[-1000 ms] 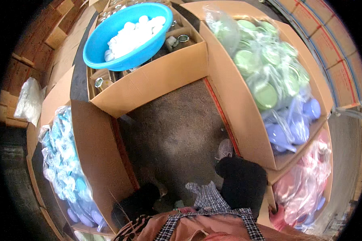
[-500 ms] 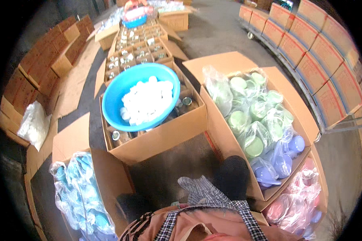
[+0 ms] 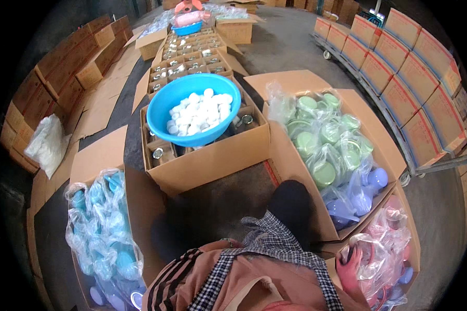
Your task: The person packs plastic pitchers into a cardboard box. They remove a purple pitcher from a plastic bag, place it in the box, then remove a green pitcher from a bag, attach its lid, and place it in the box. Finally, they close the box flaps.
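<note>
A blue basin (image 3: 192, 111) heaped with white caps sits on an open carton of glass jars (image 3: 213, 158) straight ahead of me. To its right, a carton (image 3: 290, 160) holds clear bags of green lids (image 3: 324, 137) and pale purple lids (image 3: 358, 189). At the lower right, what looks like my right hand (image 3: 350, 264) in a pink glove rests against a clear bag of pink lids (image 3: 394, 243); its grip is unclear. My left hand is out of sight. A carton at the lower left holds bagged blue lids (image 3: 101, 228). My plaid shirt and brown apron fill the bottom edge.
More open cartons of jars (image 3: 192, 57) run away from me toward a person in pink (image 3: 188, 7) beside another blue basin. Stacked brown cartons (image 3: 62, 78) line the left, and labelled cartons sit on a cart (image 3: 404, 78) at the right. A white bag (image 3: 46, 142) lies at the left.
My view has tilted upward: the basin and cartons have slid down the picture, and the far rows of cartons and the distant person have come into view.
</note>
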Demonstrator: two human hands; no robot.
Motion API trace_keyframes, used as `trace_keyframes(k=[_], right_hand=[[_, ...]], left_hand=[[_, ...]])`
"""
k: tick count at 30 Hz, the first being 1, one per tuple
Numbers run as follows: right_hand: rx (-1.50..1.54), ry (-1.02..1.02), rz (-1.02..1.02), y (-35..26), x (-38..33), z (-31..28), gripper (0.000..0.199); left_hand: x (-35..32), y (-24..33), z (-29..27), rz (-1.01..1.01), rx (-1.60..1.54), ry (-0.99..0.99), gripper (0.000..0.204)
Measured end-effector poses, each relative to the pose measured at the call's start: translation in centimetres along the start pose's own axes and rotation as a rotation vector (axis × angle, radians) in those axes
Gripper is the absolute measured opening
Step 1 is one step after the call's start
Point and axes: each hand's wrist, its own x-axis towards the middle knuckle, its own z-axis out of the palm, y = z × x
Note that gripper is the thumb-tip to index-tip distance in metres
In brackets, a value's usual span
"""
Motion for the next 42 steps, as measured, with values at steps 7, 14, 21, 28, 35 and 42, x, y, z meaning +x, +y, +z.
trace_keyframes(k=[7, 14, 21, 28, 35, 42], right_hand=[[-0.183, -0.524, 0.025, -4.8, 15.6, 5.1, 0.062], [-0.097, -0.388, -0.248, 0.8, 12.9, 11.7, 0.054], [-0.027, -0.402, -0.296, -0.2, 13.6, 11.1, 0.05], [0.014, -0.574, -0.073, -2.1, 14.8, 10.4, 0.05], [-0.075, -0.407, -0.187, -3.1, 15.5, 10.9, 0.046], [-0.085, -0.344, 0.144, -5.2, 15.9, 8.6, 0.053]], left_hand=[[2.7, -4.1, -0.4, -0.15, -0.14, -0.084, 0.039], [7.9, -2.2, -6.9, -0.227, -0.235, -0.016, 0.038], [8.2, 6.1, -18.8, -0.121, -0.002, 0.289, 0.038], [8.4, 21.4, -29.5, 0.342, 0.44, 0.762, 0.038], [11.5, 23.4, -22.8, 0.581, 0.64, 0.334, 0.038], [21.5, 12.5, -13.6, 0.054, 0.819, -0.519, 0.037]])
